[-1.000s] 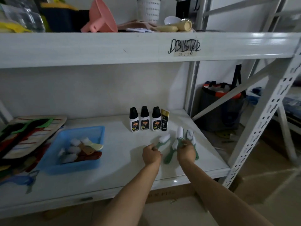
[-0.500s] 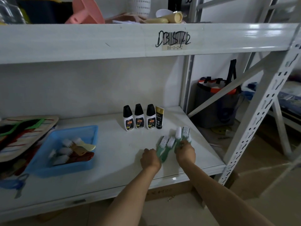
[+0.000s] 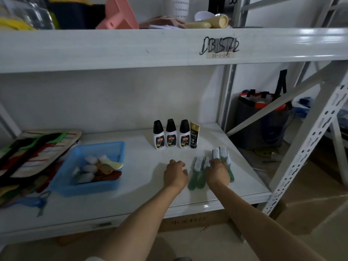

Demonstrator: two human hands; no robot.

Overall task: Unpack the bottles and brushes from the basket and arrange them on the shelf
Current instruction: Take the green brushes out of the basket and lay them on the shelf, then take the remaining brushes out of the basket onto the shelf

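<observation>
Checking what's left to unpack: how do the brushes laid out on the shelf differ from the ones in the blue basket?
The green brushes lie side by side on the bare shelf, bristles pointing towards the wall; the basket brushes sit heaped in the blue basket. The shelf ones have green handles; the basket ones show cream, brown and red. The right hand rests on the shelf group. Both sets have white bristles.

Both hands on the white shelf (image 3: 143,187). Left hand (image 3: 176,175) lies palm down, fingers curled, holding nothing, just beside two green brushes (image 3: 197,173) w/ white bristles. Right hand (image 3: 218,172) rests over two more green brushes (image 3: 223,157); grip unclear, prob. just pressing. Behind: 3 black-capped bottles (image 3: 171,134) in a row, upright, black-and-gold tube (image 3: 194,135) at their right end. Blue basket (image 3: 105,147) at left w/ several brushes inside.
</observation>
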